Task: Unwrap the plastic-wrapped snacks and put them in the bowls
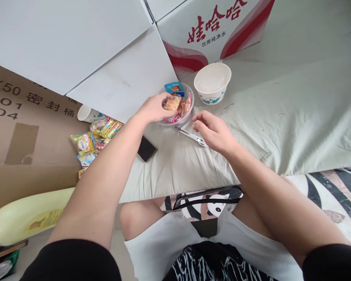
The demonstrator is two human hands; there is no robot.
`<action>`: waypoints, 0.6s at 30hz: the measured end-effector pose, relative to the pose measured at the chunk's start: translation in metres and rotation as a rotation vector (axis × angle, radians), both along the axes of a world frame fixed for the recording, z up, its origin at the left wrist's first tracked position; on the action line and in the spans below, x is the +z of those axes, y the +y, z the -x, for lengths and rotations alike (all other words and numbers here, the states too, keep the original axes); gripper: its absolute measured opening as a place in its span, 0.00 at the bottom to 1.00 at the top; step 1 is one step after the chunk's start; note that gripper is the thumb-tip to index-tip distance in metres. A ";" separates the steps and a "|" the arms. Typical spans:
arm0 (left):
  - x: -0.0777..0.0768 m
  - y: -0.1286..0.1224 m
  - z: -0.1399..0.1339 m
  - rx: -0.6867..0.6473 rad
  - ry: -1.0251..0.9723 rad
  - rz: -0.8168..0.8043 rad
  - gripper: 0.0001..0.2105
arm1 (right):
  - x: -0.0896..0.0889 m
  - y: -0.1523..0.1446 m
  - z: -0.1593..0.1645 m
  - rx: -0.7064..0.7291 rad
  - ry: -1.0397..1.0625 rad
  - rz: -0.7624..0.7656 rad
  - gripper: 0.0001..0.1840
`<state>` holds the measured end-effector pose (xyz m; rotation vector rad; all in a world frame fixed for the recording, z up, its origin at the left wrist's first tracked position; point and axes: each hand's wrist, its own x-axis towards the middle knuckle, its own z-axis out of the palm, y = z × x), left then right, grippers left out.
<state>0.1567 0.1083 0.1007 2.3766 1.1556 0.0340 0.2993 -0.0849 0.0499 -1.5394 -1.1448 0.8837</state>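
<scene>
My left hand [155,108] reaches into a clear round plastic bowl [192,102], its thumb and fingers closed around a small wrapped snack [173,104]. Other packets share the bowl, including a blue packet [173,87] at the back and a pink-red packet [186,104] on the right. My right hand [214,130] hovers just right of the bowl, fingers loosely curled and slightly apart, with nothing visible in them. Beside it lies a white utility knife [193,137] on the cloth. Behind my right hand stands a white paper bowl [212,84] with a blue-green pattern, upright.
A white and red carton [213,35] and white boxes [119,78] stand at the back. Snack packets [87,143], a tipped paper bowl [86,113] and a phone [146,149] lie leftward. A yellow bottle [32,214] is at lower left. Pale cloth [295,109] spreads right.
</scene>
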 end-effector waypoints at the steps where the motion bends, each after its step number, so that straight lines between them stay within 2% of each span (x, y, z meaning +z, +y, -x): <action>1: -0.001 0.001 0.001 0.025 -0.008 -0.024 0.28 | 0.000 0.001 0.000 0.006 -0.024 0.013 0.11; 4: -0.006 0.006 0.004 0.138 -0.103 -0.055 0.24 | -0.001 0.001 0.002 0.034 -0.099 0.042 0.11; 6: -0.006 0.006 0.010 0.237 -0.281 -0.014 0.22 | -0.002 0.001 0.003 0.063 -0.170 0.065 0.11; 9: 0.001 -0.013 0.026 0.348 -0.624 0.202 0.18 | -0.005 0.000 0.006 0.138 -0.356 0.152 0.13; 12: 0.001 -0.050 0.051 0.388 -0.811 0.516 0.23 | -0.009 -0.001 0.009 0.235 -0.556 0.259 0.20; 15: -0.016 -0.089 0.073 0.462 -0.948 0.797 0.27 | -0.011 -0.001 0.012 0.289 -0.684 0.295 0.24; 18: -0.044 -0.111 0.089 0.495 -1.021 0.895 0.30 | -0.014 0.000 0.017 0.288 -0.735 0.284 0.23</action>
